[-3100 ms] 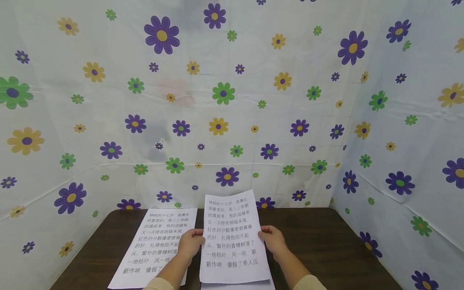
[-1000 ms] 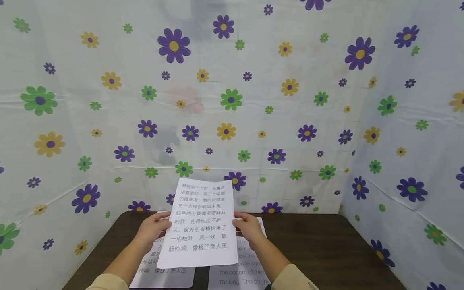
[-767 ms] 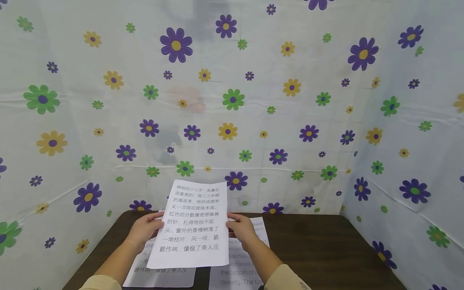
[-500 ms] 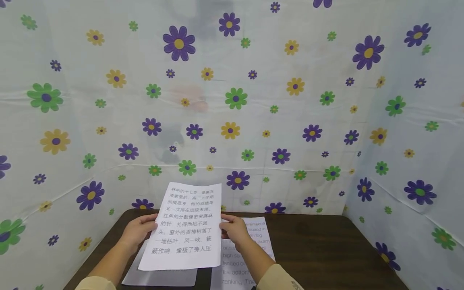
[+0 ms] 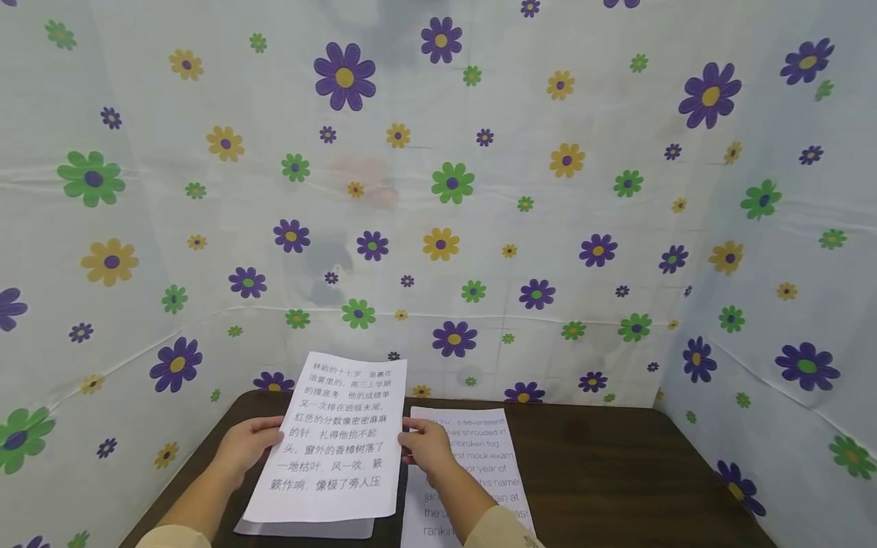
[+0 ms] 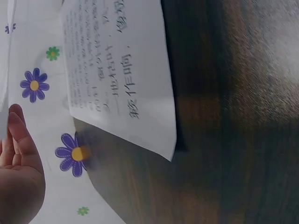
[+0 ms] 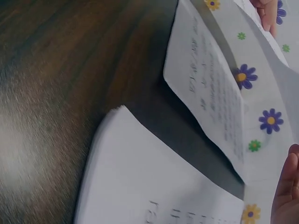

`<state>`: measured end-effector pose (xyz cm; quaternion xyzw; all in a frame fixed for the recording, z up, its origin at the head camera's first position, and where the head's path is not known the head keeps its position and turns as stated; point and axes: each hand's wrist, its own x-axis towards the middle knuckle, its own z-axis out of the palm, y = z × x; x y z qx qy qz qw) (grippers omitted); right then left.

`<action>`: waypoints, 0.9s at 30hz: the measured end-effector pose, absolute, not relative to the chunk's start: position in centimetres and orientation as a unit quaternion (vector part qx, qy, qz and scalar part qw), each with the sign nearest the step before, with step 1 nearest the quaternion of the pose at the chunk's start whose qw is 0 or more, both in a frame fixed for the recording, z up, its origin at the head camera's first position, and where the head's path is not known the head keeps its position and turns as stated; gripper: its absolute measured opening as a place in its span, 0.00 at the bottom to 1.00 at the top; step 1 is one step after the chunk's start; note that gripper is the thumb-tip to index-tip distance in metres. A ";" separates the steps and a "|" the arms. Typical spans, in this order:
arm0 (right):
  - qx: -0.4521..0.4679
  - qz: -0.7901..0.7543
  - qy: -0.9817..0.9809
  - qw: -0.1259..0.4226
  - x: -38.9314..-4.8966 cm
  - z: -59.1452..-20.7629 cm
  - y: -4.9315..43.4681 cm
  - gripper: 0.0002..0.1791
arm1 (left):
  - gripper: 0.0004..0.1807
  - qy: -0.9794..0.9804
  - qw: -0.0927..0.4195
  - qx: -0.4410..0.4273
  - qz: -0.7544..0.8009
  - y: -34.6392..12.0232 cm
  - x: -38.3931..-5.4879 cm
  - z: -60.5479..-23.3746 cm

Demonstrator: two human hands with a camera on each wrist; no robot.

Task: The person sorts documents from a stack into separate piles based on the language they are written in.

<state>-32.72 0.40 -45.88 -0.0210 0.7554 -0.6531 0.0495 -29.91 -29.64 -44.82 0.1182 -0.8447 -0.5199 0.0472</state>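
Both hands hold a white printed sheet of paper point(image 5: 336, 426) with Chinese text, tilted above the left side of the table. My left hand point(image 5: 241, 450) pinches its left edge between thumb and fingers. At the opposite edge, my right hand point(image 5: 426, 447) pinches the paper the same way. Beneath it lies a paper stack point(image 6: 149, 112) bearing the same kind of Chinese text; in the head view the held sheet covers most of it. To the right, a second stack point(image 7: 140, 168) with English text lies partly behind my right forearm.
The dark brown wooden table point(image 5: 596, 472) carries both stacks, with a narrow strip of wood between them. A white cloth wall point(image 5: 479, 221) with purple, green and yellow flowers rises behind the table and along its sides.
Both hands have carried the sheet leftward, from above the right stack to above the left one, and lowered it slightly over the last half second. English text on the right stack is now uncovered.
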 end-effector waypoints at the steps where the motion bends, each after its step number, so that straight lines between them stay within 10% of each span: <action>1: -0.019 -0.651 0.757 0.050 -32.7 -46.1 0.2 0.22 | 0.25 -0.845 0.048 0.121 -0.518 -29.8 -29.9 -45.0; 27: 0.012 -0.617 0.787 0.028 -31.6 -49.3 -2.2 0.19 | 0.24 -0.850 0.046 0.168 -0.497 -30.5 -30.4 -49.2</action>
